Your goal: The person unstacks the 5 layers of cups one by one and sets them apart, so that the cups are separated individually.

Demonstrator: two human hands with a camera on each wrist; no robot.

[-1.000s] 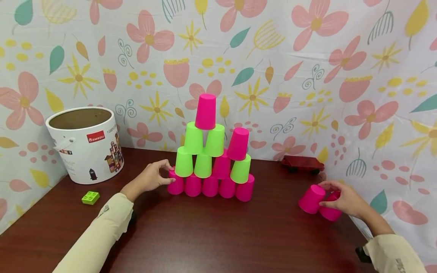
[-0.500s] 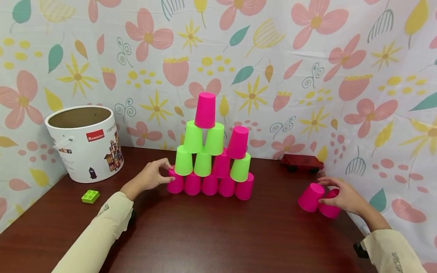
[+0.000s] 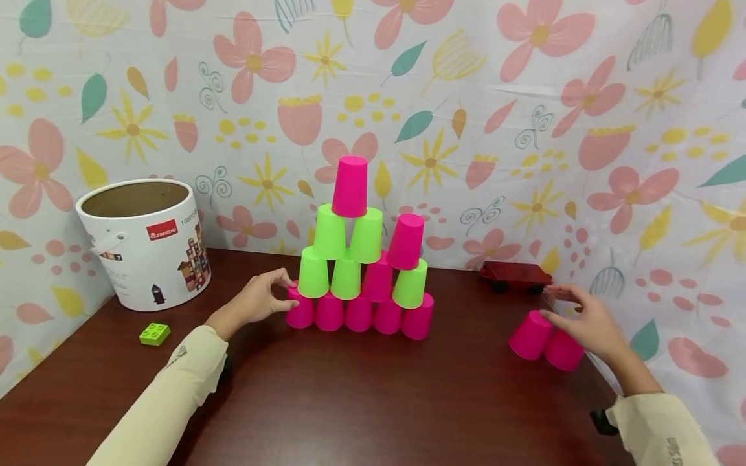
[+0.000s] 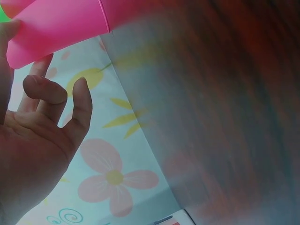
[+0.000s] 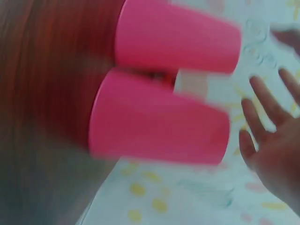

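Observation:
Upside-down pink and green plastic cups stand as a stepped tower, with one pink cup (image 3: 350, 187) at its peak and a separate pink cup (image 3: 406, 241) on the right of the third row. My left hand (image 3: 263, 298) pinches the leftmost pink cup (image 3: 300, 312) of the all-pink bottom row between thumb and finger; its other fingers hang loose in the left wrist view. At the right, two inverted pink cups stand side by side, a left one (image 3: 530, 335) and a right one (image 3: 564, 351). My right hand (image 3: 591, 327) is just above them, fingers spread and apart from both in the right wrist view.
A white bucket (image 3: 154, 259) stands at the back left, with a green toy brick (image 3: 154, 334) in front of it. A red toy wagon (image 3: 515, 276) sits at the back right. Flowered cloth (image 3: 443, 129) borders the brown table (image 3: 373, 401) behind.
My right hand has let go of the right-hand loose cup and risen a little above it. The left hand and the tower have stayed as they were.

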